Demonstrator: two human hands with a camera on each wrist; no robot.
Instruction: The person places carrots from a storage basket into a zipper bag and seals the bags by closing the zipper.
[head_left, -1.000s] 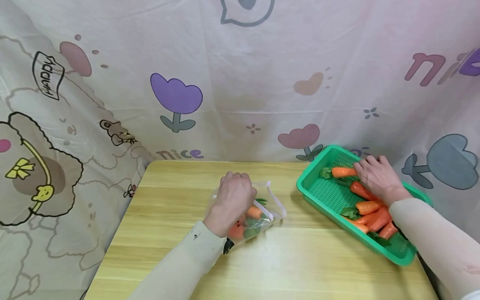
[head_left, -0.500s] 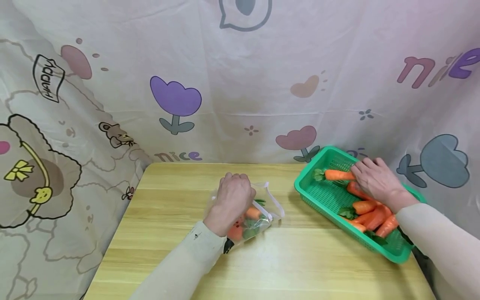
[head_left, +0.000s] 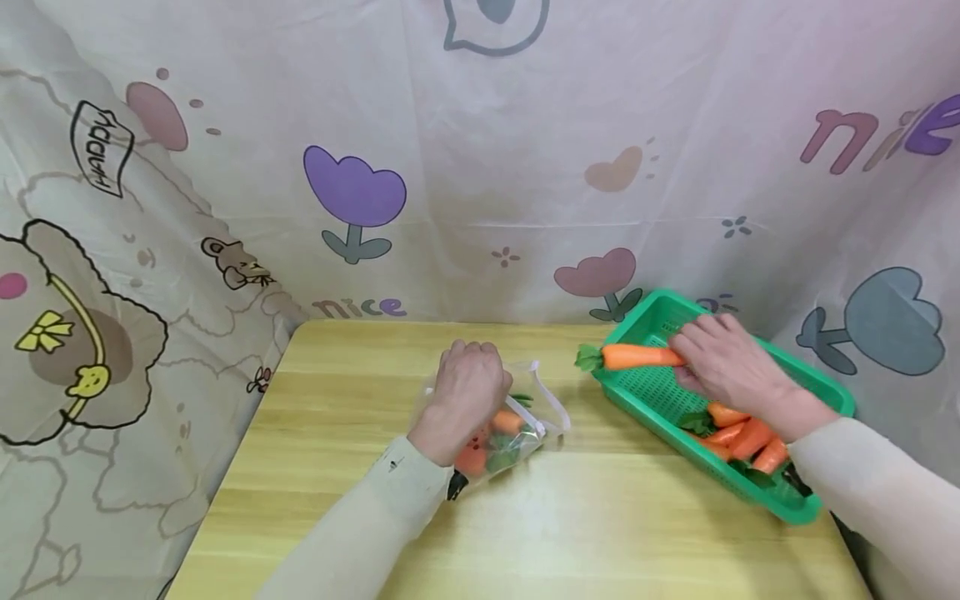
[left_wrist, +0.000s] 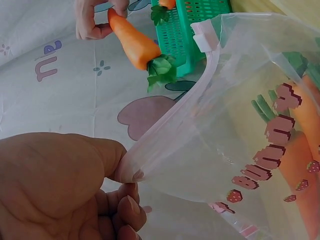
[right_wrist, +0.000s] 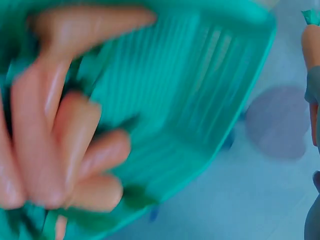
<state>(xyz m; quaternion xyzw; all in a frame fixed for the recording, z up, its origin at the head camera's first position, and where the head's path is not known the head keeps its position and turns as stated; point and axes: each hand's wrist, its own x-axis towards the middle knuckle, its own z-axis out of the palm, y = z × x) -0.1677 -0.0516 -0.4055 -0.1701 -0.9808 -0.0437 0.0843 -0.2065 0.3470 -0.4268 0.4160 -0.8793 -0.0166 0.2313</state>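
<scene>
My left hand [head_left: 465,400] pinches the upper edge of a clear zip bag [left_wrist: 200,170] between thumb and fingers. A white slider shows on its zip, and "BUNNY" lettering runs down its side. Inside lie carrots [left_wrist: 297,165] with green tops. My right hand [head_left: 727,367] grips a carrot [head_left: 637,357] by its narrow end, leafy top pointing left towards the bag. This carrot is held over the left rim of a green basket [head_left: 750,492]. In the right wrist view only a sliver of the carrot [right_wrist: 314,45] shows at the right edge.
Several more carrots [right_wrist: 40,135] lie heaped at the near end of the basket, blurred in the right wrist view. Everything stands on a wooden table [head_left: 315,433]. A printed cloth [head_left: 480,167] hangs behind the table and along its left side.
The right hand has lifted the carrot from the basket and moved left, so its leafy top now sticks out past the rim. My left hand stays at the bag.
</scene>
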